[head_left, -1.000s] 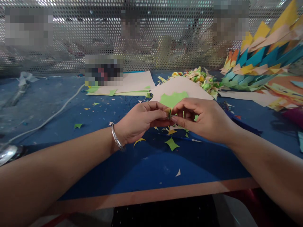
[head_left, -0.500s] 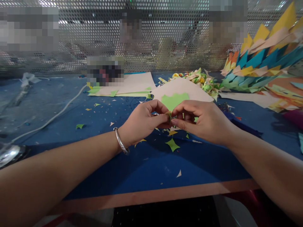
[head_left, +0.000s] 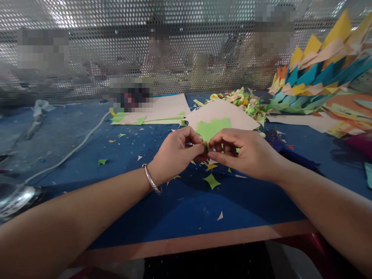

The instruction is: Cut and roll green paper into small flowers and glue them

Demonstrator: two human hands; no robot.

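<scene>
Beyond a four-pointed green paper scrap (head_left: 212, 181) on the blue tabletop (head_left: 180, 217), the left hand (head_left: 178, 154) pinches a small green piece (head_left: 207, 147) at its fingertips, the right hand (head_left: 247, 155) narrowly curled beside it, its hold unclear, before scalloped light-green paper (head_left: 214, 127).

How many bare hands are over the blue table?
2: the bare left hand, with a silver metal bangle at its wrist, pinching a small green piece, and the bare right hand, close beside that piece.
</scene>
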